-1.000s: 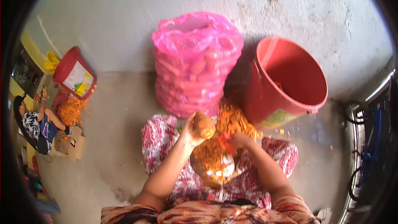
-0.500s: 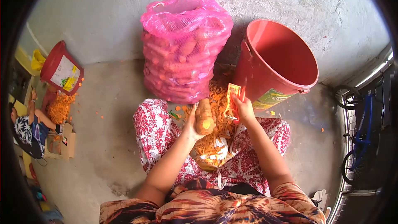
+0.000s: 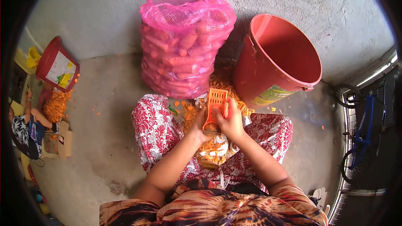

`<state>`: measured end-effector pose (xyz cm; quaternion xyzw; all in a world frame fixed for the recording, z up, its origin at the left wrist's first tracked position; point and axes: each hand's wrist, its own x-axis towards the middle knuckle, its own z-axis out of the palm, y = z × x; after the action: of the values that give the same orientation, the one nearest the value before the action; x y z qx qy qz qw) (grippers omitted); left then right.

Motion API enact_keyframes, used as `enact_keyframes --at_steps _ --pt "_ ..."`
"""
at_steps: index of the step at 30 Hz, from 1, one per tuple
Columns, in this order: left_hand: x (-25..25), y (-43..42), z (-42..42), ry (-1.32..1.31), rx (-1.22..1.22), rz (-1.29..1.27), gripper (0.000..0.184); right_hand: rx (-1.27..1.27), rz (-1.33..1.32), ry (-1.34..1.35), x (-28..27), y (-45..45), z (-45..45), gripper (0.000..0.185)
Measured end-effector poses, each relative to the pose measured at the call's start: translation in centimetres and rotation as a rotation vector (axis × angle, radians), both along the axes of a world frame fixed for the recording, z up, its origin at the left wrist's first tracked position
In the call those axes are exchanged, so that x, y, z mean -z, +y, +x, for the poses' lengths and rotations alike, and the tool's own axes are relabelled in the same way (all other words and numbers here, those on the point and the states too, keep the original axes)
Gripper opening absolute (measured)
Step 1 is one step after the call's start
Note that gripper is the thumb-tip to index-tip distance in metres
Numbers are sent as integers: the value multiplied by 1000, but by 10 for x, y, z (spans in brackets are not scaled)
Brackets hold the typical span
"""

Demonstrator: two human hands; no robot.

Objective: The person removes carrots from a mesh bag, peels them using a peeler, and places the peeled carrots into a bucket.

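Observation:
My right hand [image 3: 230,122] is closed round an orange slotted plastic peeler [image 3: 217,98], which lies across the top of a large carrot [image 3: 212,129]. The carrot is in my left hand [image 3: 199,128], whose fingers wrap its side; most of it is hidden under the peeler, and its thick end faces me. Beneath both hands, orange peelings [image 3: 208,157] are heaped on the floor and over something white between my legs. Just beyond my hands stands a pink mesh sack [image 3: 180,54] full of carrots.
A tall red bucket [image 3: 276,71] leans at the right by the wall. Far left, another person [image 3: 27,121] sits near a second red bucket [image 3: 58,65], a pile of peelings [image 3: 57,106] and a cardboard box [image 3: 65,138]. A blue bicycle [image 3: 365,129] stands at far right.
My right hand has moved left, bringing the peeler from beside the carrot onto it. The peeler has turned its slotted face up. My left hand still holds the carrot.

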<state>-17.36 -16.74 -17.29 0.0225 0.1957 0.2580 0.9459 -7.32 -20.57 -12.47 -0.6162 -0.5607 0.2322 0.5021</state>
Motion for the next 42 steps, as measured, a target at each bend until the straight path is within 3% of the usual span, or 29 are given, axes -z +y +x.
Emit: enact_keyframes --at_steps 3,9,10,11,12,13,14,15,18,19,22,23,24,26,27,30,31,32,34,37,39,42 --pt "1 2 -2 -70 64 59 33 25 -64 13 -4 -2 -3 31" --pt "-6 7 2 151 -3 60 44 62 -117 -34 -3 2 4 32" --pt "1 9 -3 118 92 78 46 66 -119 -71 -1 6 8 32" --pt "14 11 -12 86 186 94 48 165 161 -52 18 21 18 23" --pt "22 9 -18 52 279 109 50 321 158 -18 26 37 43 21" --pt "-4 -8 -13 295 211 106 56 529 190 -63 20 53 72 25" --pt "-1 -16 -11 199 166 140 56 672 209 -64 38 67 112 25" --pt "4 -18 -13 193 175 107 55 743 249 65 17 69 119 26" --pt "24 -7 -10 111 179 4 55 564 170 151 7 59 109 22" --pt "29 -3 -8 72 183 -34 55 444 98 333 4 50 87 19" --pt "29 3 -3 -225 232 119 53 151 170 380 -1 27 26 21" --pt "27 3 -1 -33 73 18 50 76 38 495 -8 15 12 23" --pt "24 3 0 -68 64 23 49 39 60 336 1 14 5 28" --pt "16 4 0 -141 49 26 47 -4 96 36 8 -1 -1 31" --pt "6 3 0 -111 43 -61 48 -23 46 88 8 -6 -2 25" --pt "11 -3 -10 -67 231 126 50 212 145 -92 19 9 17 23" --pt "10 -10 -9 -70 293 99 54 305 137 8 21 23 33 24" --pt "5 -12 -6 -44 280 125 55 400 127 110 20 36 53 26" --pt "-4 -16 -5 9 258 180 57 670 121 -70 13 47 83 23" --pt "0 -10 -4 48 199 23 55 480 283 199 9 42 78 23" --pt "16 -5 -8 -51 188 18 48 315 267 132 5 23 45 23" --pt "-5 -2 0 32 47 -48 43 47 211 11 17 -4 7 31"
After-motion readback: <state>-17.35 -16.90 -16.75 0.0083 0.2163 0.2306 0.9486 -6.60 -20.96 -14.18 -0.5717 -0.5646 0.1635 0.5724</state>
